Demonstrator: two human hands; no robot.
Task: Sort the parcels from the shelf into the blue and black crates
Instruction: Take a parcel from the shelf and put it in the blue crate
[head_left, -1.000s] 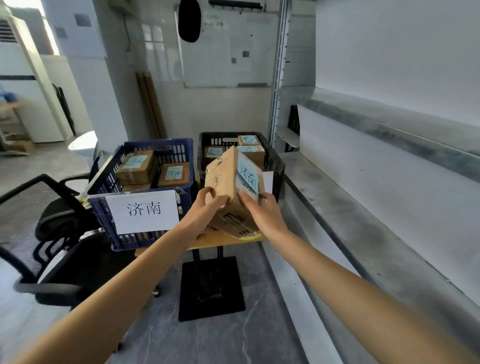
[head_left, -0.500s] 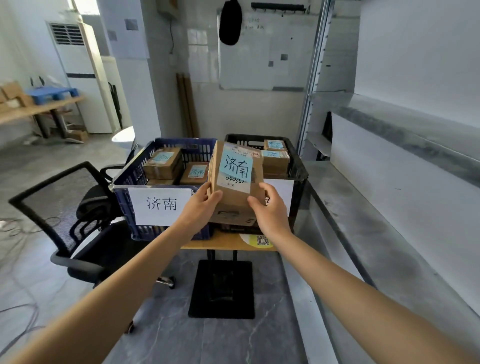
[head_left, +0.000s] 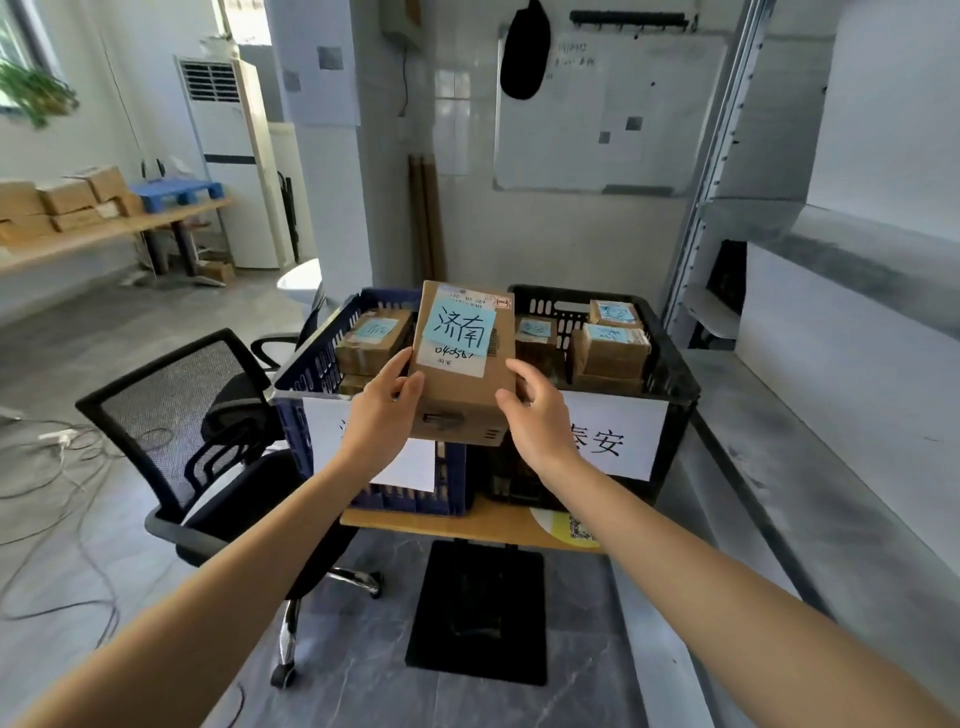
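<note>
Left hand (head_left: 384, 410): grips the parcel's left edge, thumb on its top face and fingers curled under.
Right hand (head_left: 535, 415): grips the right near corner the same way, thumb up on the face.
Parcel (head_left: 462, 374): held in the air by both hands over the near rims where the two crates meet. It is tilted so that its note (head_left: 460, 330), reading 济南, faces the camera.
Blue crate (head_left: 306, 364): on the table (head_left: 467, 522), left of the black one. It already holds boxes (head_left: 371, 340), stacked at least two deep. The wording of its sign (head_left: 410, 465) is hidden behind the left hand.
Black crate (head_left: 672, 364): touches the blue one and holds several boxes with notes. Its sign (head_left: 618, 436) reads 泰安.
Done: both crates are partly filled, so sorting looks well under way.
In hand: this parcel is lifted and its note is readable, but it is not yet placed.
Next, as a judgement: the note does not match the black crate's sign, so the blue crate is the likely home.
Shelf (head_left: 831, 467): only a stretch shows at right, so how many parcels remain cannot be told.
</note>
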